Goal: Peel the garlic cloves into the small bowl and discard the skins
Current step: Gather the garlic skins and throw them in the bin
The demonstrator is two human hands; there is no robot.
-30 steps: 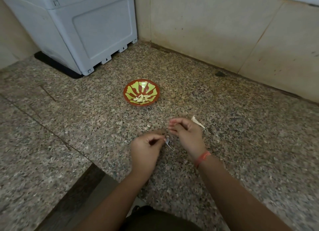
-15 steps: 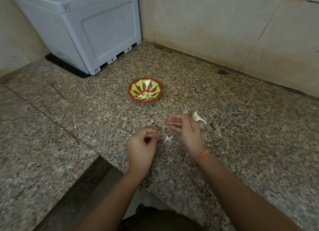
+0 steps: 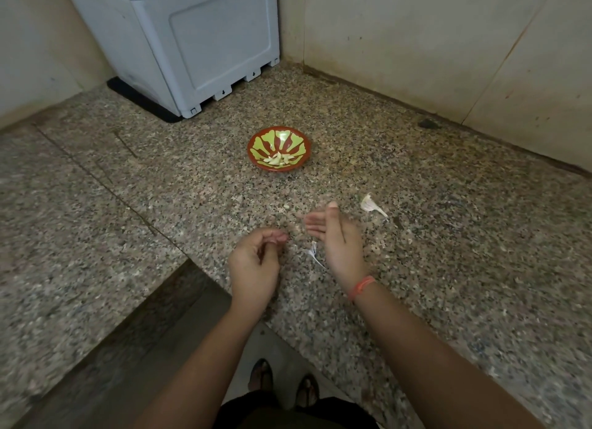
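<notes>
Granite tabletop, corner by the walls. Small bowl, red and green, sits well beyond both hands; peeled garlic cloves lie in it. Left hand: fingers curled against the thumb; cannot tell whether they pinch a clove. Right hand: released, fingers straight, palm turned inward. Thin skin strip shows between the hands. Larger skin piece lies near the right fingertips. Grey box at back left.

Hands apart, garlic skin perhaps between.
</notes>
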